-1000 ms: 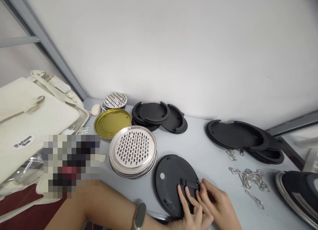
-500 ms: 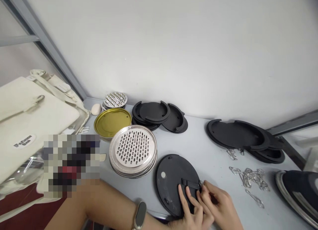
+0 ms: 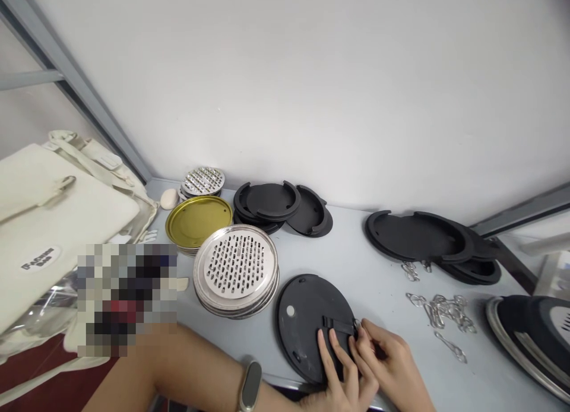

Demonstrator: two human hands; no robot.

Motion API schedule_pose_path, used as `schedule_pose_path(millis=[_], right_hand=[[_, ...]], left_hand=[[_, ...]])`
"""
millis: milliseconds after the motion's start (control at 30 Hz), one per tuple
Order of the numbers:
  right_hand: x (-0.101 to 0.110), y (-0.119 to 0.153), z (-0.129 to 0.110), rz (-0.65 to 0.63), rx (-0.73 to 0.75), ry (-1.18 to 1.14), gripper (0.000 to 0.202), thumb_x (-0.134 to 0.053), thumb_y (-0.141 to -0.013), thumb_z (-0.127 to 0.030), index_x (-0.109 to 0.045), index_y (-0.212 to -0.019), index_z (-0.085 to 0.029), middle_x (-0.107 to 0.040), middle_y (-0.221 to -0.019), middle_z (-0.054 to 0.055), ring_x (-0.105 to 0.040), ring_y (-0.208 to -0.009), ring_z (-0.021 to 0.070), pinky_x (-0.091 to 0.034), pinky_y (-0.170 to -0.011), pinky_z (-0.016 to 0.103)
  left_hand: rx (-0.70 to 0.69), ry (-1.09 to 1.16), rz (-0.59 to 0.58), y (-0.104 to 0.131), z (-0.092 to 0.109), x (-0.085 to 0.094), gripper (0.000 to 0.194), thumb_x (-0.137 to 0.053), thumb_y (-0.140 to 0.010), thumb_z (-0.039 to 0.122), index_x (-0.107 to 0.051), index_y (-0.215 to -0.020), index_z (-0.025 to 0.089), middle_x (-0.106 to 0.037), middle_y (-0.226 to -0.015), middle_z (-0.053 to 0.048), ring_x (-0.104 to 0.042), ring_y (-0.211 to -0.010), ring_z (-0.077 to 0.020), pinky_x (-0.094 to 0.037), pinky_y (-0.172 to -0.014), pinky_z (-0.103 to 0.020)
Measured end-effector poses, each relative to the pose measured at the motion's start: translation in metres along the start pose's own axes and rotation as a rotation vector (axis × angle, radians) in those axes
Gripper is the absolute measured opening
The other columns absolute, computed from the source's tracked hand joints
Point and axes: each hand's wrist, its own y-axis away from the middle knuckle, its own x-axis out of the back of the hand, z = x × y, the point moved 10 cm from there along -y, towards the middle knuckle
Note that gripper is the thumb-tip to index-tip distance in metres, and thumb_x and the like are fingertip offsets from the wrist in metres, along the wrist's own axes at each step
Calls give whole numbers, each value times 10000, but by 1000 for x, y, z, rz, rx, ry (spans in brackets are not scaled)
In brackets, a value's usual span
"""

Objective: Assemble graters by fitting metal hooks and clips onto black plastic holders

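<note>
A round black plastic disc (image 3: 307, 299) lies near the front edge of the table, its underside with a strap-like bar and a pale round spot facing up. My left hand (image 3: 345, 370) holds the disc by its near edge, index and middle fingers stretched over it; the thumb is hidden. At the disc's right side my right hand (image 3: 387, 355) pinches a small metal wire clip (image 3: 357, 324) at the end of the black bar (image 3: 341, 324). Most of the clip is covered by the fingers. Loose wire clips (image 3: 447, 311) lie to the right of my hands.
Stacked grater plates (image 3: 240, 266) stand left of the disc, with gold lids (image 3: 200, 221) and smaller graters (image 3: 202, 181) behind. Black rimmed discs (image 3: 271, 199) and more black discs (image 3: 414, 237) lie along the wall. A cream bag (image 3: 66, 204) is left; a dark metal-rimmed object (image 3: 529, 335) is right.
The view has shifted slightly. Both hands stay at the disc and the clip in nearly the same pose.
</note>
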Motion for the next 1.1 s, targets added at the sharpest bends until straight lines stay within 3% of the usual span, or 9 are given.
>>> schedule_pose_path(millis=[67,167,233,300,367,467,633,933,1100], right_hand=[[0,0,-1,-1,5,3,370,-438,-937,-324,-281,-620,-215,-339,-501,-65,-356,-439,76,-310,-436,180],[0,1,0,-2,4,1,370,-446,-930,-322,-272,-620,-216,-335,-503,-65,-354,-440,75,-312,-435,176],[0,1,1,1,-3,-3,370,-452,-925,-324,-271,-620,-216,-333,-504,-65,-353,-442,75,-312,-433,174],[-1,1,2,-1,-11,-9,368,-457,-921,-326,-274,-621,-216,-335,-507,-64,-352,-444,76,-312,-432,173],[-1,1,3,-7,-21,-16,367,-458,-920,-329,-277,-622,-216,-338,-509,-63,-352,-446,76,-316,-433,173],[-2,1,3,-14,-28,-18,370,-449,-924,-340,-279,-620,-216,-339,-512,-62,-354,-450,78,-320,-435,173],[-1,1,3,-11,-13,-3,374,-449,-923,-357,-294,-614,-213,-341,-507,-62,-358,-447,78,-322,-434,172],[-2,3,9,-14,-43,-2,393,-445,-924,-401,-315,-605,-211,-367,-501,-56,-365,-453,84,-330,-435,181],[-5,6,15,-22,-71,-19,400,-453,-929,-413,-333,-607,-207,-392,-515,-49,-395,-467,89,-358,-455,178]], left_hand=[[0,-10,-29,2,4,1,299,-600,-897,248,-639,-1190,197,-607,-1306,19,-52,-1452,-193,-57,-1266,-528],[101,215,-59,4,4,1,298,-617,-843,68,-666,-1128,141,-615,-1298,-12,-248,-1420,-214,-270,-1235,-464],[249,597,7,5,-11,-5,353,-542,-833,-44,-645,-1140,94,-662,-1220,-41,-488,-1286,-193,-504,-1080,-358],[386,1079,157,7,-32,-18,415,-443,-863,-70,-568,-1238,57,-705,-1098,-54,-672,-1021,-156,-627,-843,-262],[528,1478,286,10,-50,-40,468,-388,-899,-48,-463,-1345,73,-716,-1019,-45,-714,-837,-130,-645,-696,-226],[642,1799,407,11,-55,-60,469,-374,-922,-11,-419,-1379,81,-703,-1018,-63,-717,-752,-124,-638,-623,-211],[739,2031,492,14,-38,-62,419,-346,-938,22,-461,-1338,71,-666,-1097,-94,-716,-744,-124,-635,-624,-215],[1040,2245,264,39,30,-84,375,-285,-973,128,-456,-1304,86,-577,-1174,-135,-718,-803,-179,-652,-609,-285],[1163,2343,244,47,44,-93,387,-302,-972,207,-496,-1293,113,-583,-1170,-126,-708,-816,-207,-656,-618,-362]])
